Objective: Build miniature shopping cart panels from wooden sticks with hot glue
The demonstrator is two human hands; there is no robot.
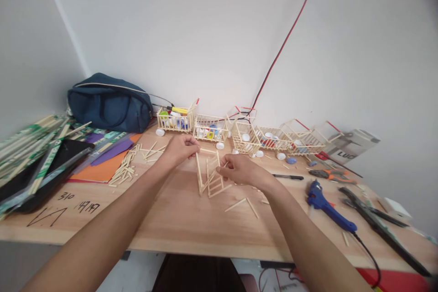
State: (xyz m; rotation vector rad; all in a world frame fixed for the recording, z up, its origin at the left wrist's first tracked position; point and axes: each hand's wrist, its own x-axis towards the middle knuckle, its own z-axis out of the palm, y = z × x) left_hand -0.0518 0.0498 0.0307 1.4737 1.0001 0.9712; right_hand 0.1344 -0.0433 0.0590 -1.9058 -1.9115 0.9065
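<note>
A small frame of thin wooden sticks (pixel 215 187) stands on the wooden table in front of me, with a ladder-like side of several rungs. My left hand (pixel 183 148) pinches the frame's upper left corner between thumb and fingers. At its right side, my right hand (pixel 236 166) has its fingers closed near the upper edge. A thin stick seems to be between those fingertips, though its far part is hidden. Two loose sticks (pixel 242 205) lie in a V shape just right of the frame.
Small stick-built carts (pixel 244 139) with white wheels line the wall, some holding bottle caps. At right lie a blue glue gun (pixel 330 210), pliers (pixel 331 174), a black pen (pixel 289 177) and a long black tool (pixel 383 228). Cut sticks (pixel 125 169), a blue bag (pixel 109 105) and packaged sticks (pixel 44 146) occupy the left.
</note>
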